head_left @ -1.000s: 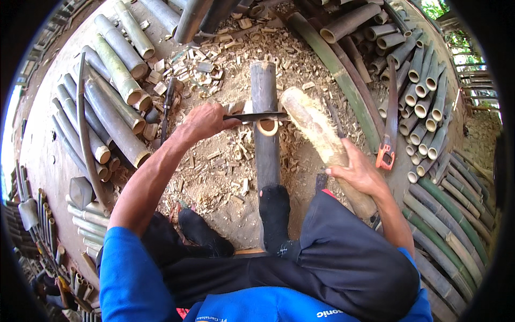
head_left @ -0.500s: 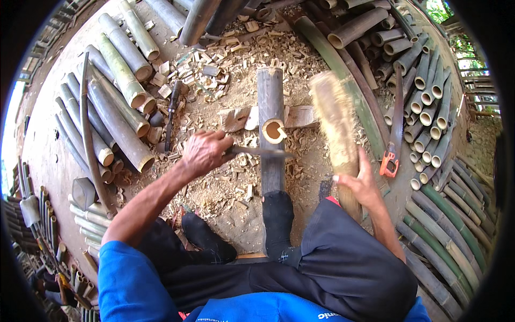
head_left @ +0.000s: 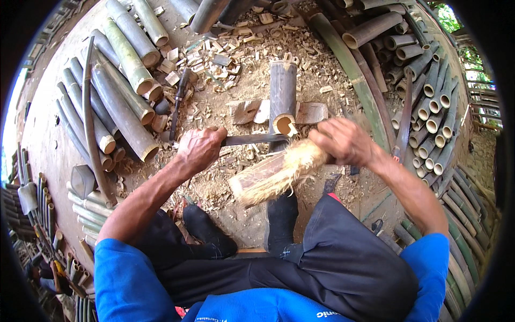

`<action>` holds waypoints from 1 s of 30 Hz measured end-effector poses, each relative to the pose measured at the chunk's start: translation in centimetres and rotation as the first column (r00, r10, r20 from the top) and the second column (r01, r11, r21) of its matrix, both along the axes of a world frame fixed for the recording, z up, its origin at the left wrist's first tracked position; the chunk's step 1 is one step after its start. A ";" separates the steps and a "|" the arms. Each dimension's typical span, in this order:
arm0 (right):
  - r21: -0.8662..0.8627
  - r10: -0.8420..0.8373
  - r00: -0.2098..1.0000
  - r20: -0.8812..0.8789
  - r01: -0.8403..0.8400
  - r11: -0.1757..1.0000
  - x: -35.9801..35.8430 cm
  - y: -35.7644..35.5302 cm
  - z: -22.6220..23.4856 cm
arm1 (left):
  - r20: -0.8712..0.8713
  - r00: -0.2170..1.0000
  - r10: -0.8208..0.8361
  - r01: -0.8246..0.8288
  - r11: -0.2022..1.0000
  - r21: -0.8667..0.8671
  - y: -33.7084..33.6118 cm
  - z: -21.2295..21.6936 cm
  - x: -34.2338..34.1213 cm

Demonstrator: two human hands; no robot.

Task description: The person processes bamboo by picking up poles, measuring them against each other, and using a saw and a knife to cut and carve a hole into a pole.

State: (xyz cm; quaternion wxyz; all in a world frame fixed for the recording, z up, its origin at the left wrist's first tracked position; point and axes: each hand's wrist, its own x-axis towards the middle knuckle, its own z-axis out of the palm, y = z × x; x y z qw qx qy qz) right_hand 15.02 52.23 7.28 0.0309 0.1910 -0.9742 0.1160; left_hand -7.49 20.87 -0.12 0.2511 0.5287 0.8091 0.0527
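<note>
A chisel with a long flat dark blade [head_left: 249, 140] is in my left hand [head_left: 201, 147], whose fingers are wrapped round its near end. The blade lies across a grey bamboo tube [head_left: 282, 88], its tip at the lower edge of a notch [head_left: 284, 123] cut in the tube's wall. A pale curl of bamboo sticks out of the notch. My right hand [head_left: 343, 140] is closed on a wooden mallet [head_left: 263, 180] with a frayed, fibrous side. The mallet slants down to the left, just below the blade, hiding the tube's lower part. My socked foot [head_left: 282, 214] shows below it.
Under the tube lies a split wood block [head_left: 312, 113]. Chips [head_left: 230, 70] cover the ground. Left are bamboo lengths [head_left: 122, 107] and a dark-bladed tool [head_left: 179, 102]. Right are a long green bamboo [head_left: 348, 75], a saw [head_left: 403, 118] and stacked tubes [head_left: 433, 107].
The mallet has swung from upright at the right to slanting down-left across the tube. My right hand has risen with it. My left hand keeps the chisel at the notch.
</note>
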 end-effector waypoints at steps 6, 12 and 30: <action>0.187 0.126 0.956 0.267 -0.179 0.966 -2.0 -0.4 -0.8 | -0.070 0.997 -0.028 0.031 0.999 0.035 -0.2 -0.5 0.1; 0.440 0.065 0.987 0.146 -0.124 0.890 -3.0 -0.7 -1.7 | -0.094 0.995 0.028 -0.019 0.995 0.100 -0.2 -1.3 0.3; 0.088 0.124 0.883 0.453 -0.183 0.979 1.6 -8.4 2.8 | 0.270 0.945 0.182 -0.251 0.936 0.245 2.5 -3.3 -1.1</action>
